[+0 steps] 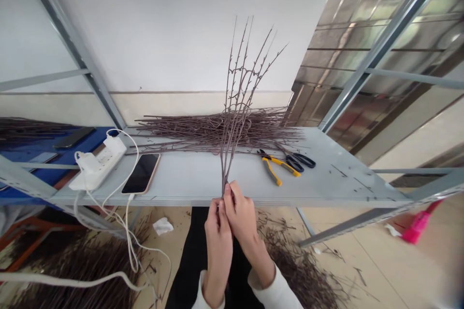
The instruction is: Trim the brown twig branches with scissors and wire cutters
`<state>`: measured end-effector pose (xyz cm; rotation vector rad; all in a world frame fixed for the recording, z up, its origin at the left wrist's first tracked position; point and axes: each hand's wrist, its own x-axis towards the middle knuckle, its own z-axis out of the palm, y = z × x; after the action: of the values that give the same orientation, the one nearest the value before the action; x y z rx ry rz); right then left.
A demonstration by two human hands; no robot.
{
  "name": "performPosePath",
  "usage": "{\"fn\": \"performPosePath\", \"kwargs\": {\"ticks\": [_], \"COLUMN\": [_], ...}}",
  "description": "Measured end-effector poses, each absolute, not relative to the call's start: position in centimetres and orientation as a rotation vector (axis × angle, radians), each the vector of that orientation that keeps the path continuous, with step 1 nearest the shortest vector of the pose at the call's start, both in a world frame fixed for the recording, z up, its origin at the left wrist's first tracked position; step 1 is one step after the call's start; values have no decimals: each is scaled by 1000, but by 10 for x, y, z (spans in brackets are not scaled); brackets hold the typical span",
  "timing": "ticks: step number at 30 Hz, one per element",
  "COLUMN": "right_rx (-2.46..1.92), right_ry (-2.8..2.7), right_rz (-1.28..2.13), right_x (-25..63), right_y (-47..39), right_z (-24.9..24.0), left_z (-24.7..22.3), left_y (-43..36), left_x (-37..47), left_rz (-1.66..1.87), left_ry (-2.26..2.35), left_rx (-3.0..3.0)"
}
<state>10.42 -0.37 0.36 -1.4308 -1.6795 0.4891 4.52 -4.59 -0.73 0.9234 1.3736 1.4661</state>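
Both my hands meet at the front edge of the grey shelf, closed round the lower ends of a small bundle of thin brown twigs (232, 130). My left hand (218, 231) grips the stems from below, fingers wrapped round them. Just above and to its right, my right hand (242, 215) pinches the same stems. The twigs stand upright and fan out at the top, with thin curled pieces across them. Behind them lies a long pile of brown twigs (181, 128). Yellow-and-grey pliers (275, 166) and black-handled scissors (303, 160) rest to the right.
At the left of the shelf (195, 174) are a phone (141, 174) and a white power strip (99, 161) with cables hanging down. Twig heaps (83, 270) cover parts of the floor on both sides. Metal posts (380, 53) frame the shelf.
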Motion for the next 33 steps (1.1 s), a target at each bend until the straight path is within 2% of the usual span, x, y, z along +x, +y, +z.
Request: {"fn": "performPosePath", "kwargs": {"ticks": [33], "right_rx": [-1440], "right_ry": [-1275], "right_rz": [331], "right_x": [103], "right_y": [-19], "right_z": [1], "left_z": [4], "left_y": [-55], "left_x": [52], "left_rz": [1352], "left_ry": [1457], "left_rx": [1103]}}
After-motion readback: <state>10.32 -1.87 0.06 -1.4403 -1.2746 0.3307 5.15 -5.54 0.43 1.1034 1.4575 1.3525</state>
